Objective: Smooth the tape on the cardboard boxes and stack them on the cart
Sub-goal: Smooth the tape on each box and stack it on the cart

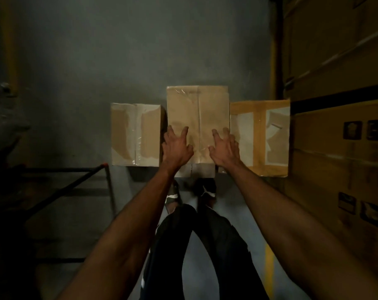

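Our left hand and right hand spread flat on the middle box, holding nothing, creased brown cardboard, glossy clear tape between them

both forearms are bare from the elbow down, with no sleeves, watch, rings or gloves on the left hand or the right hand. the person wears loose black trousers with a small white mark near the lower edge of the left leg. on the feet are dark shoes with white curved markings across the top, one on each shoe.
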Demonstrator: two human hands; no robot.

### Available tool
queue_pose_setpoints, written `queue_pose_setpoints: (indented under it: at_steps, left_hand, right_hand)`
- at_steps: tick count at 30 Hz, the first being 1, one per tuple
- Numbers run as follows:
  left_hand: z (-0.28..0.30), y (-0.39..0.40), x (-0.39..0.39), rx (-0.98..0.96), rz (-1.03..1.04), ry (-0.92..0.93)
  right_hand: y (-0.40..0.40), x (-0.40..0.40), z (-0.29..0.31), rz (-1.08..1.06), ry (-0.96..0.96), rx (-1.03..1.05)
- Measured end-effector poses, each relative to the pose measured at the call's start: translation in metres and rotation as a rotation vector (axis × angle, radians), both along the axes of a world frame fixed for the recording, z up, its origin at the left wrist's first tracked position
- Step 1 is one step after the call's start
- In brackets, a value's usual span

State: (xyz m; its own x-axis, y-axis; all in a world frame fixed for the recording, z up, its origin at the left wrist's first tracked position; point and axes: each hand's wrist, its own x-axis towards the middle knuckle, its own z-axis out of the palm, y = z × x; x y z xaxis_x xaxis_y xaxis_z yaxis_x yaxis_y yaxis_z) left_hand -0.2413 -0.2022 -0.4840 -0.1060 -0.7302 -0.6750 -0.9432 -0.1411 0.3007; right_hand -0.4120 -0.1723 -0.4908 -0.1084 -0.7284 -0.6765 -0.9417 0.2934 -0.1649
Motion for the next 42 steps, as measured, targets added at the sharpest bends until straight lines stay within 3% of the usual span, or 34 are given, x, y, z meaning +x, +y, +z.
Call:
queue_pose_setpoints:
  at_steps: [5, 10, 14, 17, 20, 25, 31, 36, 42]
  left_hand:
    - [-0.037, 0.000, -0.004, -0.001, 0.126, 0.073]
    - [-0.036, 0.009, 0.001, -0.001, 0.269, 0.172]
    - [-0.032, 0.019, 0.010, 0.000, 0.372, 0.243]
    - [-0.032, 0.017, 0.018, 0.004, 0.371, 0.242]
    - [-0.034, 0.008, 0.023, -0.011, 0.376, 0.259]
    - [-0.040, -0.020, 0.023, -0.049, 0.349, 0.296]
    - [-0.043, -0.035, 0.022, -0.023, 0.363, 0.318]
    - [-0.039, -0.013, 0.031, -0.049, 0.573, 0.271]
    - [-0.042, 0.005, 0.047, 0.011, 0.405, 0.224]
  right_hand:
    - [0.001, -0.003, -0.033, -0.017, 0.029, -0.008]
    - [0.004, 0.009, -0.037, -0.312, -0.118, -0.064]
    - [0.007, 0.026, -0.034, -0.377, -0.256, 0.043]
    - [0.001, 0.031, -0.037, -0.458, -0.272, -0.101]
    - [-0.018, 0.017, -0.039, -0.377, -0.179, -0.239]
    - [-0.065, -0.010, -0.039, -0.176, -0.019, -0.133]
    - [-0.083, -0.012, -0.047, -0.291, -0.129, -0.071]
    - [-0.057, -0.003, -0.049, -0.254, -0.274, -0.083]
    - [-0.018, 0.016, -0.054, -0.305, -0.308, -0.003]
